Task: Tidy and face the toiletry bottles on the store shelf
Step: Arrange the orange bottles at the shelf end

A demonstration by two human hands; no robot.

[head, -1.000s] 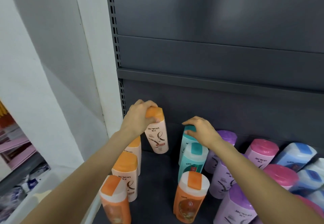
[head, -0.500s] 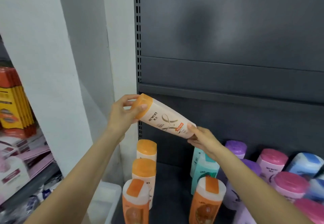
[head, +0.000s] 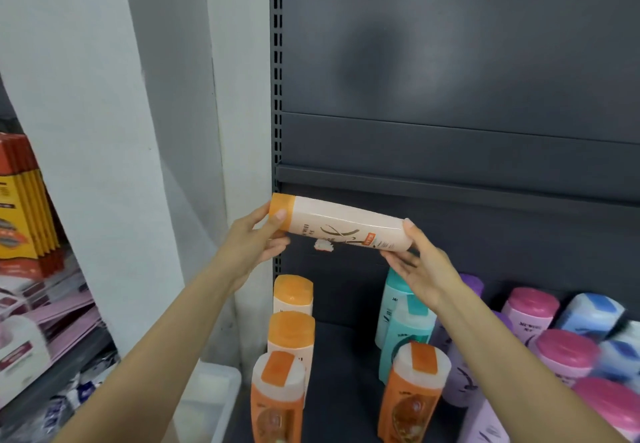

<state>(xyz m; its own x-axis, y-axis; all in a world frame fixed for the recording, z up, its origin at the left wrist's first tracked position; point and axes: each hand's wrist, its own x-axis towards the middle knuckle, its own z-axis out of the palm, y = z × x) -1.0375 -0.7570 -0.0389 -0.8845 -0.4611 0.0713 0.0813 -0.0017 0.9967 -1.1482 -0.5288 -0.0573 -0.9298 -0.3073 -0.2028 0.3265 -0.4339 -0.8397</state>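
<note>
Head view shows a peach bottle point(head: 346, 226) with an orange cap, held almost level in the air in front of the dark shelf back panel point(head: 450, 61). Left hand point(head: 254, 243) pinches the capped end, thumb on the cap. Right hand point(head: 420, 269) cradles the base end with curled fingers. Below the peach bottle stand orange-capped bottles point(head: 292, 335), teal bottles point(head: 403, 318) and, further right of it, pink-capped bottles point(head: 530, 311) on the shelf.

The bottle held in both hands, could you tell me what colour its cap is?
Orange, on a pale peach bottle, seen clearly in the head view.
</note>
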